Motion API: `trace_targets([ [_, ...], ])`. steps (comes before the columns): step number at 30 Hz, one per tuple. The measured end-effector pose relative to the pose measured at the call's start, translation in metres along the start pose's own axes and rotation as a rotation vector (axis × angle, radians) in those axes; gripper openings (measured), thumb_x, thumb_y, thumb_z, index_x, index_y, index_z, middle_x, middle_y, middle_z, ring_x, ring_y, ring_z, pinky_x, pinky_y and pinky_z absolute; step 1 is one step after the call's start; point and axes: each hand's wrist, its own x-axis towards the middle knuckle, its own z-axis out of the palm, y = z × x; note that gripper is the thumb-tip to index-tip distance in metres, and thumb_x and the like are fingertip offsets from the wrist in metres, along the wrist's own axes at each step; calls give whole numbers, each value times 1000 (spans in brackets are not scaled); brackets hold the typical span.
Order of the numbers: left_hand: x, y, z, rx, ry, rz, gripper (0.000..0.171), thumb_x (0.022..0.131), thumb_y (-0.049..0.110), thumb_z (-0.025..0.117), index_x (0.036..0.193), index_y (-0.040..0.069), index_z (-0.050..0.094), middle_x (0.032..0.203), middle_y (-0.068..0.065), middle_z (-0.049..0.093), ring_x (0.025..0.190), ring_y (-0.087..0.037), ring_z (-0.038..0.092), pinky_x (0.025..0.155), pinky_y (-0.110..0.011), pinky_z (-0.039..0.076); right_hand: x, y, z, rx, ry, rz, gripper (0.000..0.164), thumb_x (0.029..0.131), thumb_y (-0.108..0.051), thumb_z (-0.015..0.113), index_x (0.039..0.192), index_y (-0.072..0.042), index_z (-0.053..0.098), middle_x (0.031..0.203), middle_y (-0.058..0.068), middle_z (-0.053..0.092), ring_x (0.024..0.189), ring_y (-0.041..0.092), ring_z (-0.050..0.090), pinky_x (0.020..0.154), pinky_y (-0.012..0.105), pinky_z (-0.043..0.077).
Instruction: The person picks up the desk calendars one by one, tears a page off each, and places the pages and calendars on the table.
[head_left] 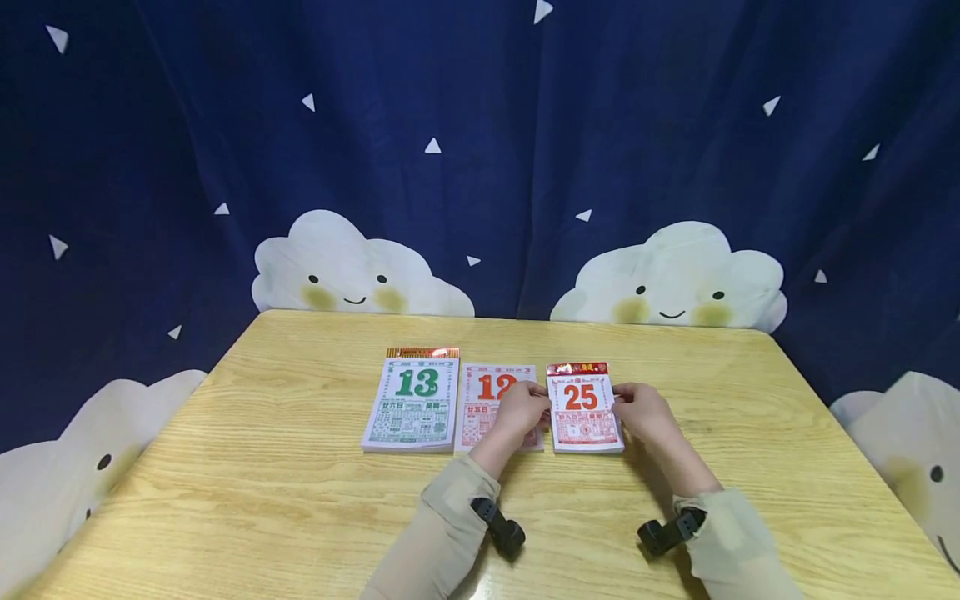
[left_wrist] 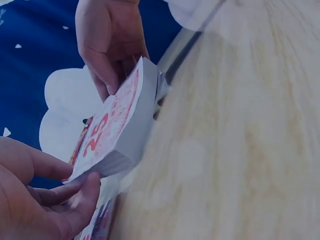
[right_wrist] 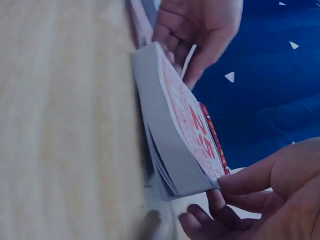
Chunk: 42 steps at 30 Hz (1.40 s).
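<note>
A small tear-off calendar (head_left: 581, 421) with a red header and a red 25 on its top page is between my two hands. My left hand (head_left: 522, 410) pinches its left edge, thumb and fingers on either side, as the left wrist view shows at the calendar pad (left_wrist: 132, 135). At the opposite edge my right hand (head_left: 647, 410) pinches the side of the pad; in the right wrist view the thumb of the right hand (right_wrist: 280, 195) lies on the front page. The thick stack of pages is slightly bowed, and its lower edge is close to the tabletop.
Left of my hands lies a loose red-printed page (head_left: 480, 417) marked 12, partly covered by my left hand. Beside it lies a larger calendar (head_left: 412, 404) with a green 13. The wooden table (head_left: 262, 467) ends at a dark blue curtain (head_left: 480, 100) with clouds.
</note>
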Motion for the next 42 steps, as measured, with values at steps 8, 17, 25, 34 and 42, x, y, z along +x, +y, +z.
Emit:
trace_targets([
  [8, -1, 4, -7, -63, -13, 30, 26, 80, 0, 58, 106, -3, 61, 81, -8, 62, 71, -23, 64, 63, -29, 55, -2, -6, -6, 114, -49, 8, 38, 84, 3, 47, 119, 18, 45, 95, 20, 54, 77, 15, 56, 74, 35, 54],
  [17, -5, 8, -22, -93, 18, 112, 28, 75, -4, 59, 103, -4, 62, 88, -12, 63, 72, -15, 59, 66, -30, 54, -4, -18, -6, 183, -42, -4, 39, 87, -1, 50, 123, 14, 44, 115, 29, 51, 85, 19, 59, 77, 34, 53],
  [25, -16, 14, -47, -177, -19, 143, 31, 79, -2, 59, 110, -6, 60, 96, -17, 61, 77, -16, 59, 74, -37, 54, -8, -32, 1, 407, -69, -43, 42, 87, 4, 48, 126, 17, 39, 119, 33, 48, 83, 10, 58, 77, 30, 53],
  [34, -7, 10, -77, -306, -122, 140, 37, 83, 0, 59, 120, -5, 55, 104, -16, 58, 79, -11, 59, 86, -42, 50, -8, -46, 9, 530, -71, -69, 43, 88, 1, 51, 128, 13, 40, 122, 30, 48, 84, 6, 57, 80, 26, 52],
  [42, -8, 12, -101, -313, -231, 230, 50, 85, 3, 58, 133, 7, 45, 109, -14, 54, 83, -14, 59, 81, -46, 51, -5, -58, 12, 644, -44, -107, 43, 87, -1, 54, 128, 8, 44, 118, 21, 52, 83, 4, 59, 78, 24, 52],
])
